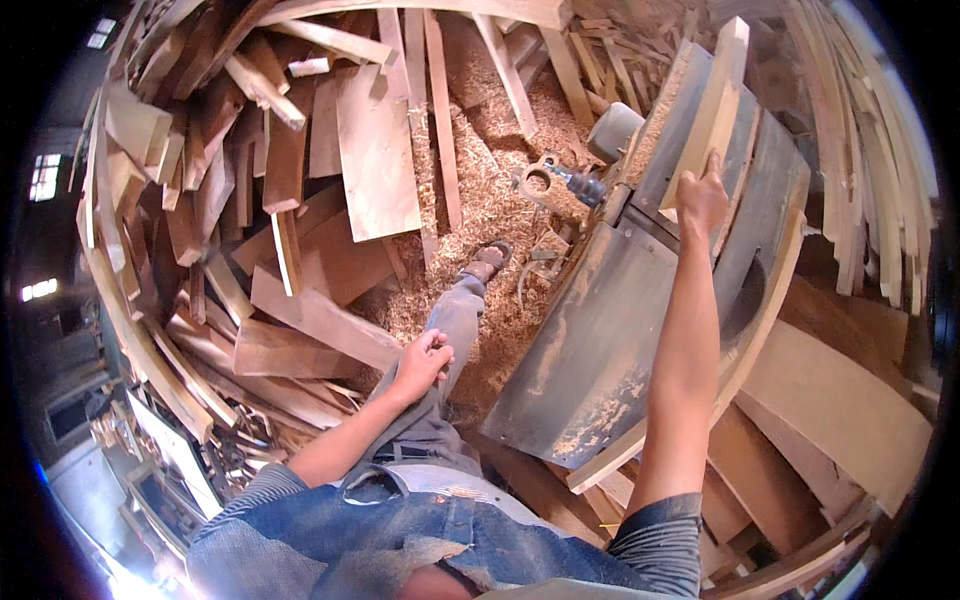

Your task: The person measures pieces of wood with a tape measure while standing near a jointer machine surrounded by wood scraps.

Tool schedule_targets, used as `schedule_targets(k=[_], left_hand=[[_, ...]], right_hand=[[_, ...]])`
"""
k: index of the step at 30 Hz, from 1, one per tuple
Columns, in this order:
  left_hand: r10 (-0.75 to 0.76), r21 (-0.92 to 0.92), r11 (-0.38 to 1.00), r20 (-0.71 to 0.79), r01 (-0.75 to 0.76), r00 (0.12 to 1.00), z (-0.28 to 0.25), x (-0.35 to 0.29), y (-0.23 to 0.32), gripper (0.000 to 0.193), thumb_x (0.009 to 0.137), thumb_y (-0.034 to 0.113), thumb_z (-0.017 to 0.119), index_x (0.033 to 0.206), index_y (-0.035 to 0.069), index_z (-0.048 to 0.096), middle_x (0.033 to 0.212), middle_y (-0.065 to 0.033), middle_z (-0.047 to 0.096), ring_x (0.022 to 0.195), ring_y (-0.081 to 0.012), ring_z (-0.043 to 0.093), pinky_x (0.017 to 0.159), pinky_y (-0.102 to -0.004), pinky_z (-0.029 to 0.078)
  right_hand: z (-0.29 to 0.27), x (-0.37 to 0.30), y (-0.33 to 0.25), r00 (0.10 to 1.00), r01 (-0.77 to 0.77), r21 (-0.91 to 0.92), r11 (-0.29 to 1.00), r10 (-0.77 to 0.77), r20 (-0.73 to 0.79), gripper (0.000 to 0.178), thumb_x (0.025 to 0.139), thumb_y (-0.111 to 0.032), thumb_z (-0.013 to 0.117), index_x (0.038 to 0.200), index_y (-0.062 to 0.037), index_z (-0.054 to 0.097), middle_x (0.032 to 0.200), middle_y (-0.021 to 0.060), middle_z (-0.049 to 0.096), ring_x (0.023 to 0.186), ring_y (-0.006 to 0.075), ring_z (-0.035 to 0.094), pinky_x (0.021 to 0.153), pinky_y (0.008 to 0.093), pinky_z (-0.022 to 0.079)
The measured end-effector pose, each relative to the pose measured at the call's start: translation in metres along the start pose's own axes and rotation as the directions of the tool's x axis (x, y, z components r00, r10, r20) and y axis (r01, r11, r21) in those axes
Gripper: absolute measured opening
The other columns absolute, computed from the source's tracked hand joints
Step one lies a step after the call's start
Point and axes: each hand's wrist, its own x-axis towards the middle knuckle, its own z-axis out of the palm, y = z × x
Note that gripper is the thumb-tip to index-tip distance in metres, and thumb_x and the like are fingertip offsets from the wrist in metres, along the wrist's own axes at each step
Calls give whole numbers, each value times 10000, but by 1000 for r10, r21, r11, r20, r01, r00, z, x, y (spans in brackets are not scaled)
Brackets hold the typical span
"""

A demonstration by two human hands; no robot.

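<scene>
Filling the floor off the table's left edge, a pile of boards [285,165] lay at many angles, some dark, some pale. The table [590,320] was grey metal and ran slantwise, its near end toward the person, its far end at the upper right. Pale strips [860,150] were stacked off its far right corner, and a wide board [835,400] lay among others beyond its right edge. Shavings [440,270] covered the floor along the left edge. A wooden rail [757,358] followed the right edge.

The bar [712,110], thick and pale, lay lengthwise on the table's far half and, in this view, reached past the far edge. The right hand [702,197] held its near end, forefinger laid forward along the wood, the others folded; how firmly it gripped could not be told. The left hand [425,362] was off the table's left edge, over the trouser leg [455,310] and well apart from the bar, its fingers curled to a narrow gap; whether anything lay inside could not be told. Beside the left edge, toward the far end, sat a grey cylinder [615,132], with a metal ring [551,190] near it.
</scene>
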Motion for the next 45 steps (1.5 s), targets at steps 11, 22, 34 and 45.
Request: schedule_targets(k=[11, 22, 34, 45], left_hand=[[81, -472, 774, 735, 423, 673, 76, -24, 93, 1001, 957, 758, 500, 1597, 34, 238, 1403, -221, 541, 1329, -427, 539, 1108, -569, 469], [241, -427, 589, 903, 686, 355, 123, -176, 18, 950, 950, 779, 469, 1570, 64, 382, 1479, -244, 513, 1422, -490, 421, 1179, -604, 393], [260, -506, 609, 855, 611, 449, 110, -185, 38, 877, 982, 760, 416, 1561, 102, 433, 1418, -253, 507, 1219, -385, 560, 1033, -481, 508], [251, -487, 620, 866, 615, 432, 114, -170, 17, 850, 985, 753, 412, 1560, 127, 455, 1425, -236, 554, 1210, -394, 596, 978, -473, 530]], right_hand=[[-112, -255, 13, 960, -280, 936, 214, 51, 275, 791, 826, -146, 750, 1533, 37, 448, 1252, 194, 705, 1085, 229, 694, 969, 357, 554], [-191, -535, 272, 815, -399, 500, 769, 547, -192, 278, 927, -190, 715, 1147, -22, 746, 1140, 168, 744, 1064, 306, 697, 964, 414, 542], [-72, -558, 602, 639, -747, -101, 656, 752, 161, 895, 910, -733, 527, 1390, 17, 618, 1341, 293, 644, 1270, 436, 602, 1103, 547, 424], [-143, -581, 597, 562, -639, 712, 290, 809, 175, 362, 981, -358, 590, 1089, -31, 703, 906, 118, 690, 753, 205, 668, 618, 312, 539]])
